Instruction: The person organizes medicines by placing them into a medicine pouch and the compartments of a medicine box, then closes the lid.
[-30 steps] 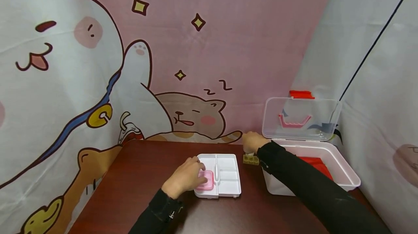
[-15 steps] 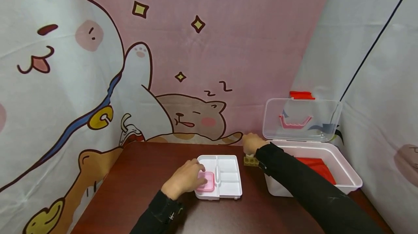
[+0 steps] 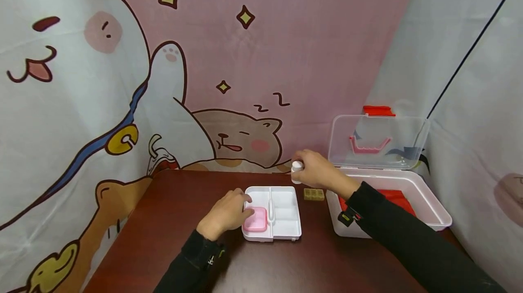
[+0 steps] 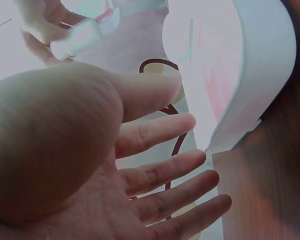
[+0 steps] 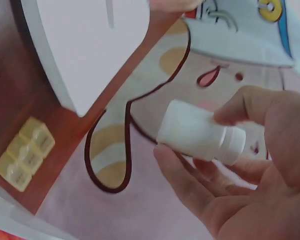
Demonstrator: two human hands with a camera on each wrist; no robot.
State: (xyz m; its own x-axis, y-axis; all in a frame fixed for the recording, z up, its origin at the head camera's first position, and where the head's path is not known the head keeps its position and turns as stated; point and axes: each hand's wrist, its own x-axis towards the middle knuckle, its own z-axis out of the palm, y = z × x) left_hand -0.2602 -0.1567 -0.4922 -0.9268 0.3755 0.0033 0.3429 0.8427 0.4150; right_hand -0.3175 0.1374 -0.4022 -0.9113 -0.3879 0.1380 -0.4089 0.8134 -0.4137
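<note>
My right hand pinches a small white bottle with a ridged white cap between thumb and fingers, above the back of the table. In the right wrist view the bottle lies tilted on its side. A yellowish translucent pill organizer with several lidded cells sits on the table below that hand. My left hand is at the left edge of a white divided box, fingers extended and apart; contact is hard to tell. A pink square insert sits in the box's front left part.
A pale plastic bin stands at the right with its clear lid raised. A red item lies inside. The dark wooden table ends at a printed cloth backdrop.
My right hand has lifted the white bottle off the spot by the pill organizer and turned, so bottle and organizer show more fully. The left hand stays by the white box. The view tilts slightly.
</note>
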